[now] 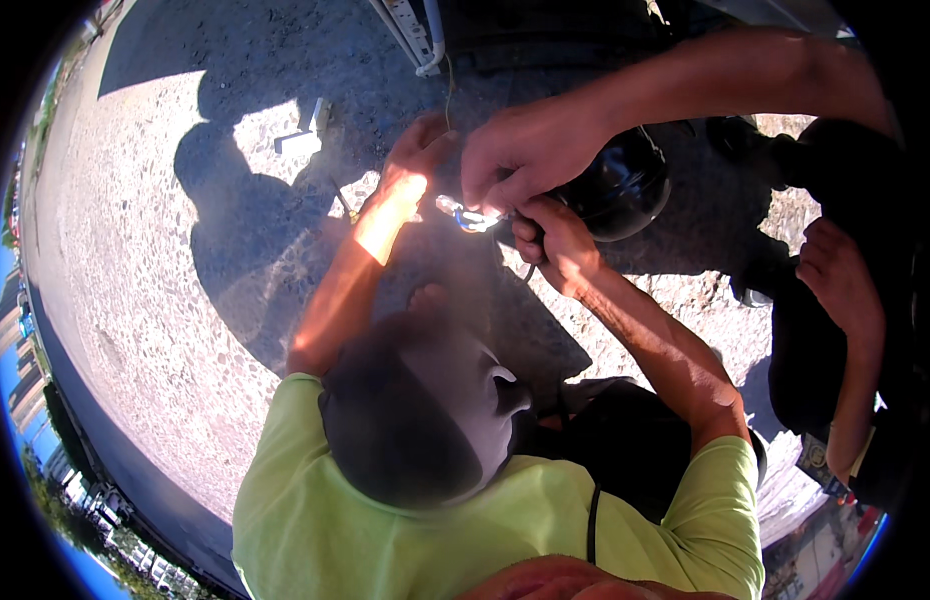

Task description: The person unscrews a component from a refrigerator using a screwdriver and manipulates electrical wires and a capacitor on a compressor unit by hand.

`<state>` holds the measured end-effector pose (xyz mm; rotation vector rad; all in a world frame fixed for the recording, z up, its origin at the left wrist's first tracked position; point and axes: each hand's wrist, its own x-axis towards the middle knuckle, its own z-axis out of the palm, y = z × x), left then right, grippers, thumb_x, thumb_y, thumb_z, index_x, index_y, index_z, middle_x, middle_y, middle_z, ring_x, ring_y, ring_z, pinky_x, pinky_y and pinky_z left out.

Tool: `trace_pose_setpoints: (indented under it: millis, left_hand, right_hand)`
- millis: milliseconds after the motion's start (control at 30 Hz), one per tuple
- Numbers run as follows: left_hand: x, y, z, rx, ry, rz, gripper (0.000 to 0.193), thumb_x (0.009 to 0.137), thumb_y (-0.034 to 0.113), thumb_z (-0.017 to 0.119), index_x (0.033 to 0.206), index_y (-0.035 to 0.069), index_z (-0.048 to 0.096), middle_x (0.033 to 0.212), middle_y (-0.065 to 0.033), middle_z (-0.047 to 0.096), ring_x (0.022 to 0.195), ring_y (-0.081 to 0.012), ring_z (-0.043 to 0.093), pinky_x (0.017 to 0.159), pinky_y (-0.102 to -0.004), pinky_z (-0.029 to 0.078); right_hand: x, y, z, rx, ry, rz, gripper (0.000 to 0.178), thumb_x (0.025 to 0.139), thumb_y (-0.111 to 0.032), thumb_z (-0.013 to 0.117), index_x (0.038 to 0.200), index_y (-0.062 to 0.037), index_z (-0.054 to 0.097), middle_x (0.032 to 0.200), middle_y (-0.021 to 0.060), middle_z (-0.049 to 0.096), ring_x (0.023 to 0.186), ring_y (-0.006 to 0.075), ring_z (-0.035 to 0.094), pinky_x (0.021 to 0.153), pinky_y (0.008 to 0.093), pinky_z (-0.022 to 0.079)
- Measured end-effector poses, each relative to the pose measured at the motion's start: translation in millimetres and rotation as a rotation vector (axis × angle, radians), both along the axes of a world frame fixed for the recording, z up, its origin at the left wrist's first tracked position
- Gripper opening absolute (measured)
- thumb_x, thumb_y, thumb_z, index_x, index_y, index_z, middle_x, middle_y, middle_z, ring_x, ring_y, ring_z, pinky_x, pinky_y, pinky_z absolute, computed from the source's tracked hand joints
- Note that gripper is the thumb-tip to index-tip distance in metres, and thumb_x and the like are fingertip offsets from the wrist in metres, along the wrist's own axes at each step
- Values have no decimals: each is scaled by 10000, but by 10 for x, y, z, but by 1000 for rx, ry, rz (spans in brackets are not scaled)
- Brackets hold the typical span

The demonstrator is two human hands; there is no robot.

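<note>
Neither of my own hands shows. Ahead and below, a person in a yellow-green shirt (465,540) and grey cap (405,420) leans forward, seen from behind. That person's left hand (417,160) is raised beside a thin yellowish wire (449,85). Their right hand (560,240) grips a dark cable (531,270). Between the hands is a bundle of white and blue wires (470,217). Another person's hand (525,150) reaches in from the right and pinches near the bundle. A glossy black rounded object (625,190) is partly hidden behind these hands.
On the sunlit paved ground (125,300) lie a small white angular piece (301,142) and a thin tool (345,202). White metal legs (420,45) stand at the top. The second person, in dark clothes (800,330), is low at the right, their other hand (843,275) near the knee.
</note>
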<state>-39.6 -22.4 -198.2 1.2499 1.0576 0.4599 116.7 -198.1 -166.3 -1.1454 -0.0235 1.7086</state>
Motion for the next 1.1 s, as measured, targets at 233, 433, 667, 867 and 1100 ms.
trace_pose_setpoints:
  millis: [233, 433, 667, 867, 1100]
  left_hand:
    - [-247, 61, -119, -297, -276, 70, 275, 1037, 204, 596, 1134, -25, 714, 784, -68, 663, 728, -157, 640, 656, -277, 511]
    - [-515, 449, -239, -261, -336, 145, 254, 1061, 193, 587, 1106, -38, 685, 779, -61, 630, 735, -188, 647, 747, -364, 585]
    - [-161, 459, -319, -318, -372, 199, 240, 1052, 194, 596, 1114, -14, 696, 784, -50, 658, 739, -193, 676, 759, -340, 583]
    - [-441, 321, -416, -312, -272, 229, 258, 1048, 241, 625, 1139, 11, 697, 868, -79, 716, 824, -218, 719, 788, -352, 591]
    - [-338, 246, -343, -23, -42, 177, 415, 1008, 289, 692, 1305, 0, 656, 1034, -118, 754, 948, -231, 741, 845, -362, 596]
  right_hand:
    - [52, -84, 39, -35, -42, 26, 188, 1045, -266, 553, 925, -125, 524, 718, -29, 450, 577, 77, 382, 516, 245, 300]
    - [101, -197, -112, -30, 185, -106, 229, 1036, -305, 526, 886, -132, 539, 685, -12, 445, 580, 119, 401, 551, 276, 326]
    - [431, -239, -250, -8, 1103, -564, 177, 977, -260, 640, 986, -84, 614, 886, 27, 565, 805, 178, 539, 744, 317, 440]
    - [508, 268, 817, -1107, 2609, -1349, 106, 800, -193, 695, 839, -96, 713, 900, 32, 657, 1043, 233, 600, 949, 346, 512]
    - [421, 154, 618, -1047, 2900, -1266, 247, 875, -257, 677, 943, -39, 767, 993, 101, 730, 1180, 318, 599, 1091, 474, 472]
